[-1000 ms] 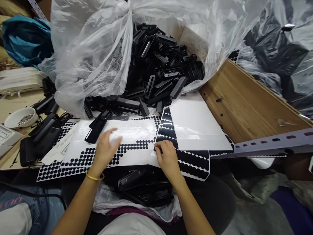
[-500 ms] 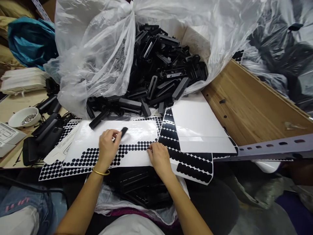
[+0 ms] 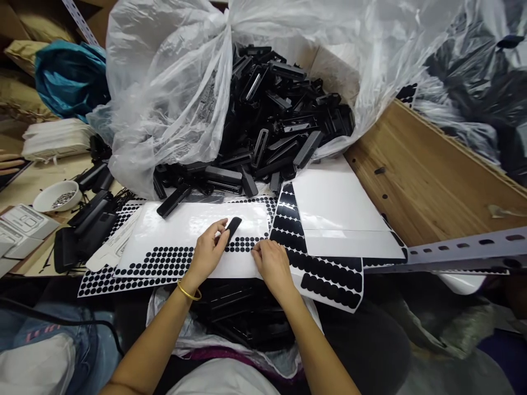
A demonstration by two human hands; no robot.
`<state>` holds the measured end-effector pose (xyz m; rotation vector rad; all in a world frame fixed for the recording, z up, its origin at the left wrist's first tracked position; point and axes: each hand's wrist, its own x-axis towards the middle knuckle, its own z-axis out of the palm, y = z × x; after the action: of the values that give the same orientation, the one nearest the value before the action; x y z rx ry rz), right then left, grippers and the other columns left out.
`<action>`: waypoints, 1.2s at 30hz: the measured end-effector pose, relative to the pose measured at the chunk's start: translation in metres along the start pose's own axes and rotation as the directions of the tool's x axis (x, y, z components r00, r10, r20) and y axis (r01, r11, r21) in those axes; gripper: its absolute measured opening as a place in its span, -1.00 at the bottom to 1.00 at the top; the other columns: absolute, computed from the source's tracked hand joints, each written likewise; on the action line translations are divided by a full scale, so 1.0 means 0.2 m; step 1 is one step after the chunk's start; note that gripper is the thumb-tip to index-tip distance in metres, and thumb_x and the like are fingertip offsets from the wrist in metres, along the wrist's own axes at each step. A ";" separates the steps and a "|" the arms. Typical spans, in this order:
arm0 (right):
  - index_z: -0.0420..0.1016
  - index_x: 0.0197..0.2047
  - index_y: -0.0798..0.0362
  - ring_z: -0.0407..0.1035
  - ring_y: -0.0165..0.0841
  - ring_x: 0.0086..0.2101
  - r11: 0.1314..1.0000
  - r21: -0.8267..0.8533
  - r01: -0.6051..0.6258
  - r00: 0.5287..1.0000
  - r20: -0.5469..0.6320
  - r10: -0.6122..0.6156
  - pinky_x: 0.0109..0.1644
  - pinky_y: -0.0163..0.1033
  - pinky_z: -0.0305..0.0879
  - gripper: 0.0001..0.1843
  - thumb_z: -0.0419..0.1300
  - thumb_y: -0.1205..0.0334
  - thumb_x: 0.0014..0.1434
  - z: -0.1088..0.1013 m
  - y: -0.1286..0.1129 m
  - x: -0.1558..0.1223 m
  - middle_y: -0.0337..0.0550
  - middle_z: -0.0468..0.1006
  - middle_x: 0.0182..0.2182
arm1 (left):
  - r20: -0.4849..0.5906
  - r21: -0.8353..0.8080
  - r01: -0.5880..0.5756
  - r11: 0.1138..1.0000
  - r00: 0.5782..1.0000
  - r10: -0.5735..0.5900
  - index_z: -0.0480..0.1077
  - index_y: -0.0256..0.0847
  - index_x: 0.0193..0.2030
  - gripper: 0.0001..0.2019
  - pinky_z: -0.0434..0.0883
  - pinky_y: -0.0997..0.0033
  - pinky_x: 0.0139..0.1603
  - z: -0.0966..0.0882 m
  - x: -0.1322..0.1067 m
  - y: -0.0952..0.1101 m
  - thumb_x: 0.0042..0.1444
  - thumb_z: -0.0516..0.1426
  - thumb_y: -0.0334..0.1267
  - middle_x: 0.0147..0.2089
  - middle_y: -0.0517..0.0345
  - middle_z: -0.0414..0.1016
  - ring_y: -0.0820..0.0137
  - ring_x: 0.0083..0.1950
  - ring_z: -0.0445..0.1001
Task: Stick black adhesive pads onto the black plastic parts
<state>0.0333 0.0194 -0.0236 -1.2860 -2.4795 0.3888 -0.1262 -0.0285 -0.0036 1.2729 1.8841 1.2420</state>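
Note:
My left hand, with a gold bangle on the wrist, grips a small black plastic part over a white sheet of round black dot stickers. My right hand rests on the same sheet's right end, fingertips pinched at the row of dots; whether a dot sits between them is too small to see. A second sheet of oval black stickers lies just to the right.
A big clear plastic bag spills a heap of black plastic parts behind the sheets. More black parts, a white bowl of small metal bits and white cartons lie left. A wooden board and grey slotted rail stand right. Another bag of parts sits in my lap.
My left hand took a black part from the sheet and carried it right, towards my right hand. My right hand shifted slightly left along the dot rows.

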 end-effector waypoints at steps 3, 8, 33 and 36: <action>0.32 -0.37 0.03 0.36 -0.29 -0.38 1.000 0.011 -0.001 1.000 -0.024 0.001 -0.27 -0.20 0.14 -0.90 0.05 0.39 0.15 0.00 0.00 0.01 -0.15 0.50 -0.43 | 0.100 -0.372 0.215 0.903 0.976 -0.192 0.22 -0.17 -0.38 -0.75 0.35 0.42 -0.34 0.04 -0.02 0.03 0.13 0.01 -0.03 -0.38 0.17 0.44 0.40 -0.34 0.43; 0.28 -0.46 0.02 0.33 -0.33 -0.44 0.962 0.269 -0.052 0.997 -0.047 0.067 -0.30 -0.22 0.18 -0.86 0.04 0.34 0.13 -0.05 -0.01 -0.01 -0.21 0.44 -0.51 | 0.257 -0.677 0.393 0.622 0.919 -0.300 0.22 -0.18 -0.35 -0.69 0.37 0.38 -0.25 0.13 -0.04 0.04 0.03 0.13 0.02 -0.37 0.16 0.50 0.41 -0.34 0.47; 0.22 -0.44 0.01 0.21 -0.44 -0.53 0.778 0.620 -0.098 0.969 -0.120 0.218 -0.45 -0.32 0.17 -0.88 0.00 0.26 0.15 -0.10 -0.14 -0.08 -0.28 0.33 -0.53 | 0.257 -0.706 0.378 0.599 0.925 -0.281 0.24 -0.19 -0.41 -0.69 0.26 0.56 -0.39 0.20 -0.13 0.13 -0.01 0.18 0.00 -0.48 0.31 0.25 0.55 -0.46 0.24; 0.23 -0.37 0.01 0.28 -0.38 -0.45 0.872 0.484 -0.070 0.961 -0.202 0.189 -0.37 -0.27 0.21 -0.92 -0.02 0.29 0.16 -0.10 -0.12 -0.10 -0.22 0.39 -0.47 | 0.294 -0.669 0.394 0.630 0.919 -0.262 0.24 -0.19 -0.42 -0.70 0.28 0.59 -0.43 0.19 -0.12 0.13 0.01 0.17 0.00 -0.50 0.32 0.27 0.56 -0.48 0.27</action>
<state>0.0353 -0.0082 0.0005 -1.2075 -1.9328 0.7677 -0.0734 -0.0327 0.0029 0.5407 1.2027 1.4017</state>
